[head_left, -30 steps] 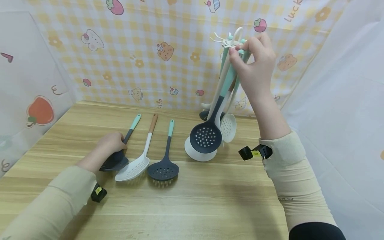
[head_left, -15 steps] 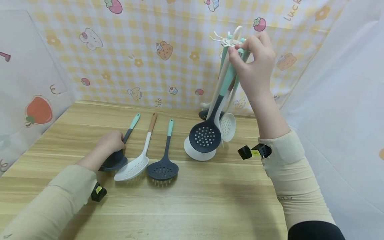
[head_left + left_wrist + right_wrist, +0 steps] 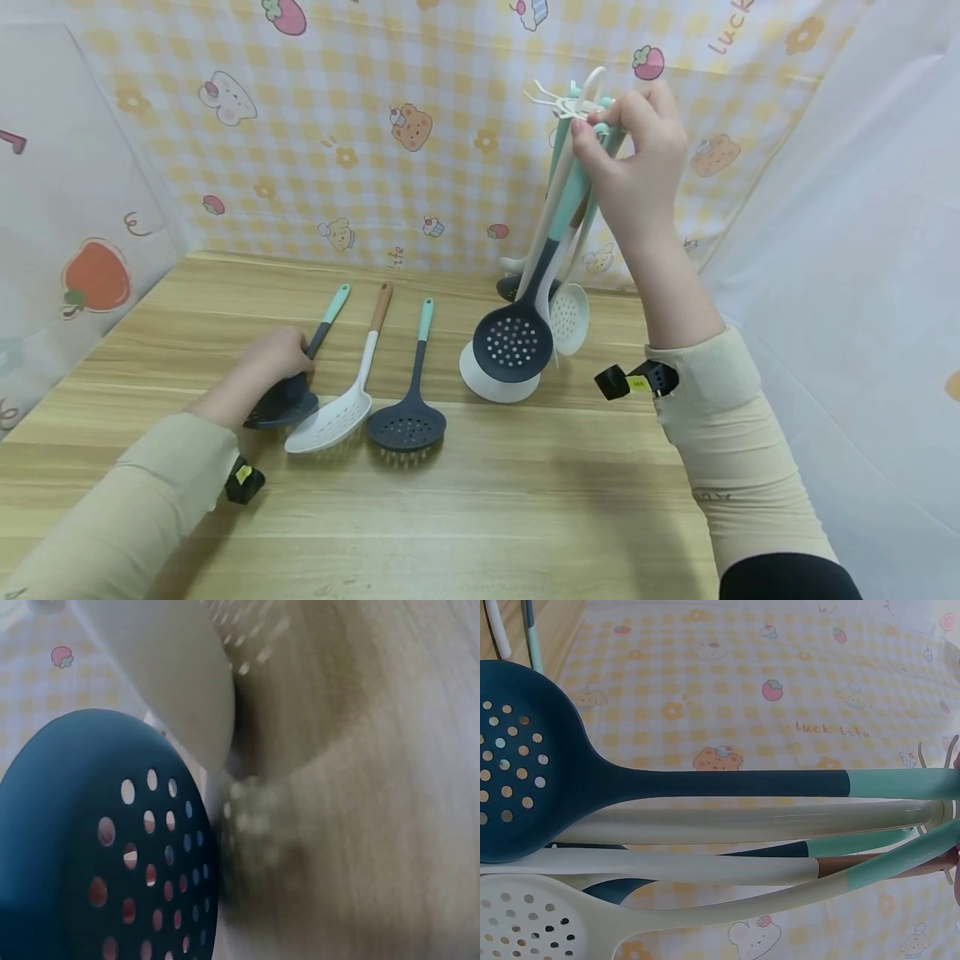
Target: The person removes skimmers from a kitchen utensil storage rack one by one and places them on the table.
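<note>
At the left of the table, my left hand (image 3: 273,357) grips a dark skimmer (image 3: 300,408) with a mint handle end low on its shaft. Its perforated head fills the left of the left wrist view, tilted up. Close beside it lies a white slotted spoon (image 3: 330,423) with a brown handle. My right hand (image 3: 639,162) pinches at the top of a white utensil stand (image 3: 491,385), by the mint handle ends. A dark skimmer (image 3: 513,342) hangs at the stand's front, with a cream skimmer (image 3: 592,919) beside it. The right fingertips are mostly out of the right wrist view.
Right of the white spoon lies another dark slotted turner (image 3: 407,425) with a mint handle. Free hooks (image 3: 546,93) stick out at the stand's top left. A checked cloth (image 3: 450,175) hangs behind the wooden table (image 3: 465,517).
</note>
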{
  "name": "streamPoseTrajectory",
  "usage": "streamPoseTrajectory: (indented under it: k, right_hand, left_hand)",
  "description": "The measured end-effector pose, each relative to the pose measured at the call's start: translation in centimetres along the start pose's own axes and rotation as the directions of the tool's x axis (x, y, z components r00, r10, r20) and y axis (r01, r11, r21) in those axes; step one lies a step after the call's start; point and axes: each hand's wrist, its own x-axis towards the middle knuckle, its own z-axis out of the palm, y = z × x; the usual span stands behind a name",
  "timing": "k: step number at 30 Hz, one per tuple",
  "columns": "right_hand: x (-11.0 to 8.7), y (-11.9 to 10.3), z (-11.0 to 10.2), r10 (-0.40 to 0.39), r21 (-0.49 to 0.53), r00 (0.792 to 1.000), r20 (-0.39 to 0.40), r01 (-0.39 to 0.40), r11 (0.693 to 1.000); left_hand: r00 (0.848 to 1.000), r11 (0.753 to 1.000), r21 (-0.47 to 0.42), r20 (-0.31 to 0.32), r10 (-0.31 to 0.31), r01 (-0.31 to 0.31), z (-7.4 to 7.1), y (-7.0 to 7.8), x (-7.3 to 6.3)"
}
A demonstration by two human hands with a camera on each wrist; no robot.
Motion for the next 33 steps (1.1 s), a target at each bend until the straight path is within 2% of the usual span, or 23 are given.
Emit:
streamPoseTrajectory:
  k: [4, 9, 13, 17, 23, 33]
  right_hand:
    - [0.0, 0.0, 0.0, -0.002, 0.001, 1.0, -0.002, 0.002, 1.0]
    - [0.0, 0.1, 0.0, -0.007, 0.009, 1.0, -0.002, 0.007, 1.0]
    - [0.0, 0.0, -0.1, -0.004, 0.007, 1.0, -0.001, 0.004, 1.0]
    - [0.0, -0.1, -0.1, 0.001, 0.004, 1.0, -0.003, -0.001, 1.0]
    - [0.0, 0.1, 0.0, -0.014, 0.01, 1.0, -0.008, 0.014, 1.0]
    - [0.0, 0.0, 0.2, -0.013, -0.011, 1.0, -0.026, 0.013, 1.0]
  left_hand:
    - [1.0, 1.0, -0.009, 0.019, -0.005, 0.005, -0.3, -0.1, 0.0]
    - [0.999, 0.998, -0.052, 0.036, -0.039, 0.041, -0.4, 0.0, 0.0]
    - [0.999, 0.998, -0.043, 0.025, -0.04, 0.041, -0.7, -0.1, 0.2]
    - [1.0, 1.0, -0.023, -0.015, -0.012, 0.012, -1.2, 0.1, 0.1]
    - [0.996, 0.999, -0.043, -0.09, 0.009, -0.013, -1.9, 0.8, -0.3]
    - [0.978, 0.995, -0.094, -0.209, 0.019, -0.039, -2.5, 1.0, -0.1]
